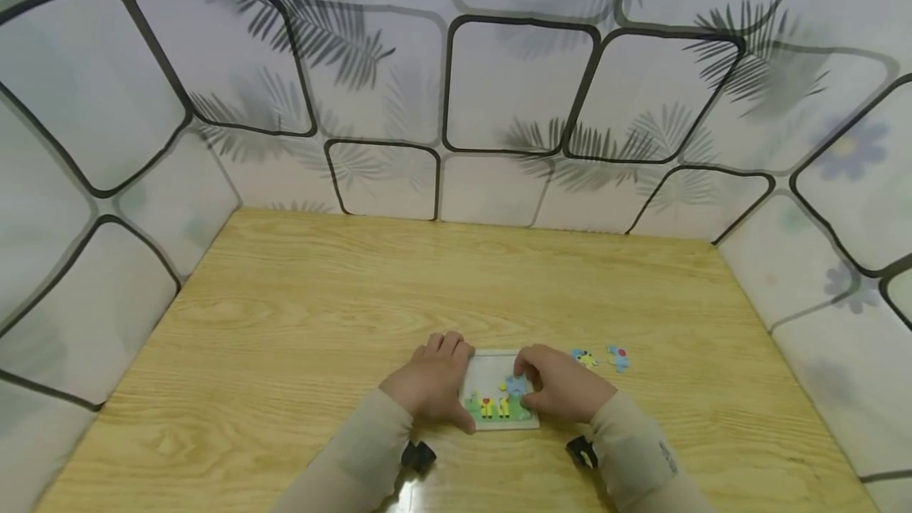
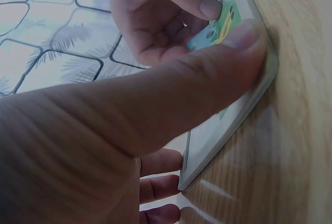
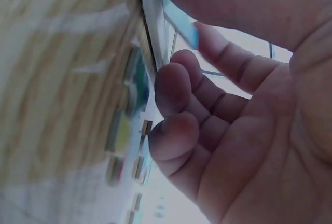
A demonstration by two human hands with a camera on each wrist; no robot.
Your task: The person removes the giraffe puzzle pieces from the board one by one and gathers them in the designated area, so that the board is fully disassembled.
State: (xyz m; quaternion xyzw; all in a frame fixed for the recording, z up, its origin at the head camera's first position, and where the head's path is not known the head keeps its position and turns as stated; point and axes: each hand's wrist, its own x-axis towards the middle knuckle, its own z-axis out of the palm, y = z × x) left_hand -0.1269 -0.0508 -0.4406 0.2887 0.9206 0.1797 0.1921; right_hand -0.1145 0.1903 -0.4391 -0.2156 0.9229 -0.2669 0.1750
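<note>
Fingers of the right hand [image 1: 566, 386] pinch a blue puzzle piece [image 1: 514, 385] with the thumb, over the right part of the puzzle board [image 1: 490, 370]. The left hand [image 1: 435, 386] spreads along the board's left side; its wrist view shows the thumb pressing the rim. Two loose pieces [image 1: 584, 358] lie on the table [image 1: 321, 315]; the right wrist view shows their thick edges. Dark lettering [image 1: 667, 456] on the right sleeve [image 1: 637, 450] is too small to read.
</note>
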